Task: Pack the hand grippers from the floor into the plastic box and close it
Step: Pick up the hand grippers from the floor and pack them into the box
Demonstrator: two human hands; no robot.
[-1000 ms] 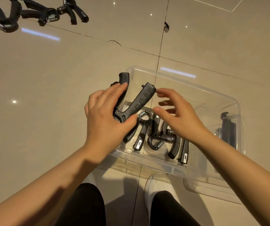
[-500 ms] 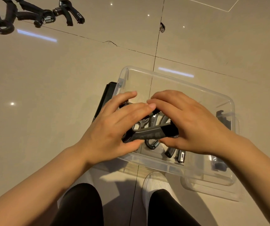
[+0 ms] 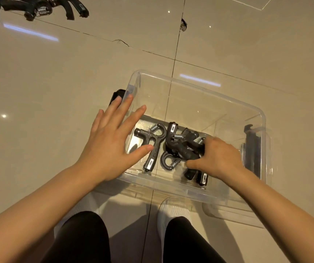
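The clear plastic box (image 3: 196, 82) stands open on the tiled floor in front of my knees. Several black hand grippers lie in it; one (image 3: 153, 144) lies alone at the left, and the others are piled to its right. My right hand (image 3: 216, 158) is down inside the box and grips a black hand gripper (image 3: 185, 149) on top of that pile. My left hand (image 3: 110, 141) hovers with spread fingers over the box's left wall and holds nothing. More hand grippers (image 3: 38, 8) lie on the floor at the far left.
A clear lid (image 3: 233, 217) lies on the floor under the box's near right corner. Black latches sit on the box's left side (image 3: 116, 94) and right side (image 3: 252, 147). My knees and white shoes are just below the box.
Both hands lowered the hand gripper into the box. My left hand has let go of it and pulled back to the left; my right hand has set it on the pile.
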